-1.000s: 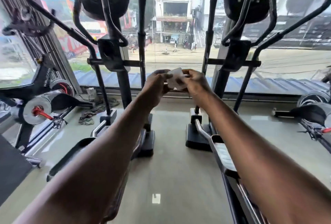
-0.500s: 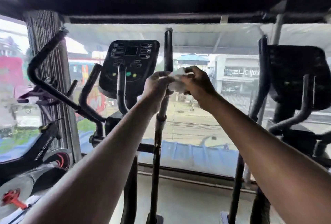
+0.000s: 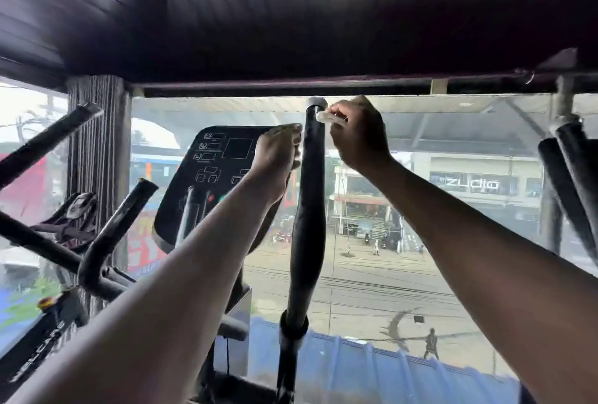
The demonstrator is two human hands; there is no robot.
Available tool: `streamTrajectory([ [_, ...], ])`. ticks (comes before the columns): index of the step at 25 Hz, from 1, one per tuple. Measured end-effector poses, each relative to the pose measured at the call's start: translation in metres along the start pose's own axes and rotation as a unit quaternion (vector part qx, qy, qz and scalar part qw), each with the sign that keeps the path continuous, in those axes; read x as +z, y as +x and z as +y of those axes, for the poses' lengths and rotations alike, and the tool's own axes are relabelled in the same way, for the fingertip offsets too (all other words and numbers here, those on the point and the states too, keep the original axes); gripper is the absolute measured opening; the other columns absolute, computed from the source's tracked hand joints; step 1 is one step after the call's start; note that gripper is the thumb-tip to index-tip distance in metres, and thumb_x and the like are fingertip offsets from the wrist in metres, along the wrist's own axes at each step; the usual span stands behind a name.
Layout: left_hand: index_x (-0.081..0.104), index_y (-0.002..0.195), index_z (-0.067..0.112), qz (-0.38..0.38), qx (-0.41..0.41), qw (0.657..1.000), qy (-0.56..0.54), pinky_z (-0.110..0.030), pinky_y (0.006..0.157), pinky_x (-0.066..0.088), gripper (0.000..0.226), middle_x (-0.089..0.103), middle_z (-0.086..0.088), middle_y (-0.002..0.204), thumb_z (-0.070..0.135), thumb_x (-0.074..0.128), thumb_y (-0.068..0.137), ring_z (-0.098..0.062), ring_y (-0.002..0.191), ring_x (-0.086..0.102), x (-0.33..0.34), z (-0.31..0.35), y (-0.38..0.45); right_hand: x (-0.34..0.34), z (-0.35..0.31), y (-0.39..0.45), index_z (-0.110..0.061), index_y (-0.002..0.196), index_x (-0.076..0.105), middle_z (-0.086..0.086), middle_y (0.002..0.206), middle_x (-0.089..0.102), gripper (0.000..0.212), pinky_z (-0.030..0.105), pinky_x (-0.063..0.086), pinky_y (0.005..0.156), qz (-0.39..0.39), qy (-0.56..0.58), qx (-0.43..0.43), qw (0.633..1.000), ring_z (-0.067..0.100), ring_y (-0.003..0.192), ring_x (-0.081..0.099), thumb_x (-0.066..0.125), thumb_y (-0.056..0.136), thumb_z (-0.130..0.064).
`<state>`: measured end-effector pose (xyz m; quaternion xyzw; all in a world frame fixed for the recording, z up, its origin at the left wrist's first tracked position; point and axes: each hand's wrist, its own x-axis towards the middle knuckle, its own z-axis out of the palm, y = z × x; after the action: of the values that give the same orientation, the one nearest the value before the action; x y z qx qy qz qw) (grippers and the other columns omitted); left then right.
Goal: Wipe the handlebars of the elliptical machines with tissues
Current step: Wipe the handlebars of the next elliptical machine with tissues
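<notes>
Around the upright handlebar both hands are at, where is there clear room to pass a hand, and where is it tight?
Open: right of the upright handlebar, under the right hand and its tissue, across to the next machine's bars; only window behind. Tight: left of it, the left hand fills the gap to the console. Further left, angled bars crowd.

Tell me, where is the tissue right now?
The tissue is pinched in the right hand, against the top of the middle handlebar, high in the head view, just right of the left hand.
</notes>
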<state>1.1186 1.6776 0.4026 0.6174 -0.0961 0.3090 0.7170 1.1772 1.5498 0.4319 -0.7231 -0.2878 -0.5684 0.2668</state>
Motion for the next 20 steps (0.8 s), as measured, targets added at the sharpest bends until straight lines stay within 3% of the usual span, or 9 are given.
streamTrajectory([
  [4, 0.063, 0.103, 0.016, 0.014, 0.008, 1.0, -0.019, -0.03, 0.067, 0.044, 0.03, 0.064, -0.003, 0.094, 0.04, 0.045, 0.1, -0.016, 0.079, 0.059, 0.016, -0.002, 0.027, 0.019, 0.024, 0.013, -0.017, 0.105, 0.072, 0.005, 0.108, 0.066, 0.037, 0.033, 0.049, 0.082, -0.113, 0.01, -0.176, 0.978, 0.022, 0.104, 0.056, 0.042, 0.092, -0.034],
  [6, 0.064, 0.107, 0.016, 0.022, 0.014, 0.999, -0.03, -0.031, 0.071, 0.043, 0.038, 0.067, -0.002, 0.095, 0.045, 0.041, 0.1, -0.016, 0.081, 0.061, 0.019, -0.007, 0.039, 0.018, 0.028, 0.008, -0.014, 0.097, 0.073, 0.01, 0.099, 0.065, 0.024, 0.034, 0.051, 0.078, -0.121, 0.064, -0.254, 0.958, 0.026, 0.098, 0.061, 0.055, 0.09, -0.028],
  [8, 0.065, 0.106, 0.015, 0.014, 0.012, 0.998, -0.052, -0.032, 0.075, 0.044, 0.042, 0.068, -0.001, 0.089, 0.047, 0.039, 0.1, -0.016, 0.079, 0.062, 0.023, -0.011, 0.046, 0.018, 0.033, 0.012, -0.013, 0.099, 0.074, 0.006, 0.093, 0.059, 0.015, 0.024, 0.047, 0.07, -0.108, 0.069, -0.308, 0.943, 0.017, 0.084, 0.059, 0.065, 0.087, -0.015],
  [10, 0.065, 0.102, 0.015, 0.005, 0.006, 0.997, -0.071, -0.031, 0.073, 0.046, 0.045, 0.068, -0.003, 0.085, 0.05, 0.037, 0.1, -0.016, 0.075, 0.061, 0.028, -0.014, 0.051, 0.027, 0.039, 0.032, -0.011, 0.104, 0.074, 0.003, 0.091, 0.051, 0.019, 0.02, 0.042, 0.068, -0.077, 0.046, -0.272, 0.958, 0.013, 0.081, 0.053, 0.063, 0.089, -0.011],
  [12, 0.064, 0.108, 0.014, -0.005, 0.004, 0.997, -0.074, -0.029, 0.065, 0.046, 0.049, 0.067, -0.005, 0.084, 0.052, 0.033, 0.1, -0.015, 0.073, 0.061, 0.028, -0.01, 0.056, 0.036, 0.038, 0.055, -0.007, 0.105, 0.074, 0.002, 0.09, 0.049, 0.022, 0.028, 0.047, 0.073, -0.053, 0.032, -0.182, 0.981, 0.014, 0.08, 0.052, 0.056, 0.092, -0.011],
  [17, 0.062, 0.112, 0.012, -0.012, 0.005, 0.995, -0.098, -0.028, 0.06, 0.043, 0.055, 0.065, -0.004, 0.084, 0.053, 0.029, 0.1, -0.015, 0.074, 0.059, 0.023, -0.009, 0.064, 0.031, 0.035, 0.053, -0.018, 0.092, 0.077, 0.001, 0.089, 0.058, 0.026, 0.031, 0.048, 0.073, -0.134, 0.029, -0.25, 0.958, 0.018, 0.08, 0.059, 0.053, 0.086, -0.026],
  [20, 0.065, 0.11, 0.014, -0.015, 0.006, 0.994, -0.108, -0.03, 0.066, 0.047, 0.056, 0.068, -0.005, 0.088, 0.054, 0.027, 0.1, -0.018, 0.078, 0.062, 0.025, -0.016, 0.066, 0.033, 0.038, 0.068, -0.015, 0.113, 0.072, 0.002, 0.094, 0.054, 0.031, 0.03, 0.048, 0.078, -0.087, -0.003, -0.17, 0.982, 0.017, 0.084, 0.056, 0.051, 0.09, -0.009],
])
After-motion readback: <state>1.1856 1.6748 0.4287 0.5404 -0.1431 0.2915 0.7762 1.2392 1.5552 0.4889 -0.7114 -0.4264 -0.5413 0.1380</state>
